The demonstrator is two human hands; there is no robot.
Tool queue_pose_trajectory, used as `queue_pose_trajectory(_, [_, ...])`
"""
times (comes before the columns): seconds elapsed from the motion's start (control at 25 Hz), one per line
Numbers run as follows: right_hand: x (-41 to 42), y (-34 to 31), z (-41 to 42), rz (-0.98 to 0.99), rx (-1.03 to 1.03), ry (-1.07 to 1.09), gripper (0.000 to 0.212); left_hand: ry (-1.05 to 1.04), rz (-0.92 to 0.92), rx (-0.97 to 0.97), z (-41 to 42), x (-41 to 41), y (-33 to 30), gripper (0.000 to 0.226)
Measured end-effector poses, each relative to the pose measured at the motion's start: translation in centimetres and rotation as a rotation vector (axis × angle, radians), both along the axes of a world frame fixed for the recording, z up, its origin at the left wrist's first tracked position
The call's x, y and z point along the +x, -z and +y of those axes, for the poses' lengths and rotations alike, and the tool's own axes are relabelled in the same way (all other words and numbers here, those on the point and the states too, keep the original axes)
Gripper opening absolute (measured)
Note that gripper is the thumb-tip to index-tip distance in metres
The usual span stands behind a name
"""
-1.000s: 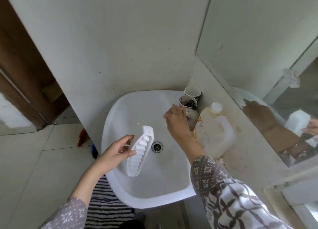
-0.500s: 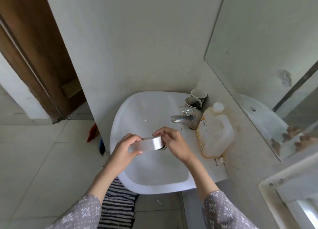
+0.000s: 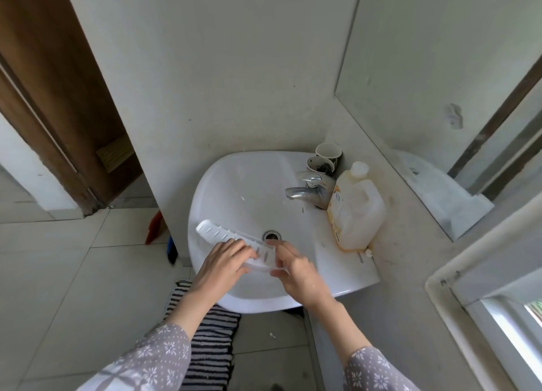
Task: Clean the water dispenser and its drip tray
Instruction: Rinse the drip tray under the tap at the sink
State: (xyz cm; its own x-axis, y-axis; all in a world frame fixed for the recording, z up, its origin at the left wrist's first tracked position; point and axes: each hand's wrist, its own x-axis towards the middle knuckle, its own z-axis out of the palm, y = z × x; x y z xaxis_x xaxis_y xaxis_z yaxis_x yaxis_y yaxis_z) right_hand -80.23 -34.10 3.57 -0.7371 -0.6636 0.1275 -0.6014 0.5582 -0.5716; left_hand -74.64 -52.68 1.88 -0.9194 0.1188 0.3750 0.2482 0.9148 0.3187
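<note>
Both hands, left (image 3: 225, 261) and right (image 3: 293, 269), grip the tray (image 3: 231, 242) over the sink (image 3: 234, 185); its long end points to 10 o'clock.

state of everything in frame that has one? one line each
drip tray: held over the basin in both hands, slotted face up
left hand: grips the tray's middle
right hand: grips the tray's near end
tap: no stream visible
sink: drain open, no standing water seen
jug: capped, upright on the sink ledge
two paper cups: upright behind the tap, front one stained dark inside
door: open
</note>
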Motion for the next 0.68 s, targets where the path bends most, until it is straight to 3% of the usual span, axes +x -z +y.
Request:
queue_pose_trajectory(0.2, [-0.4,1.9,1.6,0.012,-0.111,-0.159,0.04,-0.099,-0.094,-0.088,-1.5,1.2,0.8,0.086])
queue_pose_trajectory(0.32, [-0.7,2.1,2.0,0.006,-0.074,-0.177,0.045,-0.189,-0.18,-0.134,-1.0,1.0,0.8,0.085])
queue_pose_trajectory(0.44, [0.5,1.8,2.0,0.244,-0.007,0.012,0.021,-0.265,-0.203,-0.029,0.7,0.8,0.8,0.075])
queue_pose_trajectory(0.56, [2.6,1.6,1.1,0.484,-0.062,0.185,0.033,-0.286,-0.195,-0.018,2.0,0.3,1.1,0.074])
queue_pose_trajectory(0.68, [3.3,3.1,0.2,0.511,0.219,0.248,0.04,-0.297,-0.193,-0.056,2.6,0.1,1.2,0.069])
